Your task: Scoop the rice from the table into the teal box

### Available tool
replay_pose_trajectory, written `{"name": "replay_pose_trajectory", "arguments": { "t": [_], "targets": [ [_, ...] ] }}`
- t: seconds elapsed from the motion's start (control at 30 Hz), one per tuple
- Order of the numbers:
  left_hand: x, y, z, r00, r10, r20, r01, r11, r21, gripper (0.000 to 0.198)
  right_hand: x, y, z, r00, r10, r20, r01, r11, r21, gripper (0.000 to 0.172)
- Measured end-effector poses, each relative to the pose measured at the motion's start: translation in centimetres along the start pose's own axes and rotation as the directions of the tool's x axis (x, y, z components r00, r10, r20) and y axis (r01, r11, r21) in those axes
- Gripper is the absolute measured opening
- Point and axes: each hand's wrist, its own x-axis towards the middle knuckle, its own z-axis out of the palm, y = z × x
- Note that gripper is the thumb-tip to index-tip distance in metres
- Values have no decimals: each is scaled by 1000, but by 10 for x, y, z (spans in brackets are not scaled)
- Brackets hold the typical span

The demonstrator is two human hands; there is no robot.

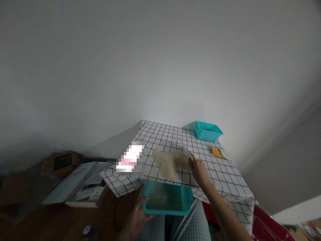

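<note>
A spread pile of pale grains that look like rice lies on the checked tablecloth near the table's front edge. Just below that edge is a teal plastic basin, with more grains on its bottom. My left hand grips the basin's left side, thumb over the rim. On the right of the pile, my right hand is closed around the near end of a thin white flat piece, tilted on its edge. Its exact kind does not show clearly.
A second teal basin stands at the table's back right corner. Before it lies a yellow item. A bright pixelated rectangle is at the table's left. On the floor are an open white box and a cardboard box.
</note>
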Motion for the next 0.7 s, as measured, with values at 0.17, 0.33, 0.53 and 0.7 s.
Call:
{"name": "replay_pose_trajectory", "arguments": {
  "t": [0.17,0.33,0.53,0.7],
  "targets": [
    [-3,-1,2,1000,19,-15,-19,999,36,50,-22,-27,8,996,2,86,10,990,-141,53],
    [-2,-6,3,999,53,12,-53,998,35,44,-33,-47,6,995,15,100,0,989,-145,52],
    [-3,-11,5,996,75,42,-78,994,73,43,-48,-53,6,996,-17,91,20,999,-31,51],
    [-1,-11,3,996,82,32,-84,994,75,44,-59,-57,0,998,1,60,-9,991,131,49]
  ]
}}
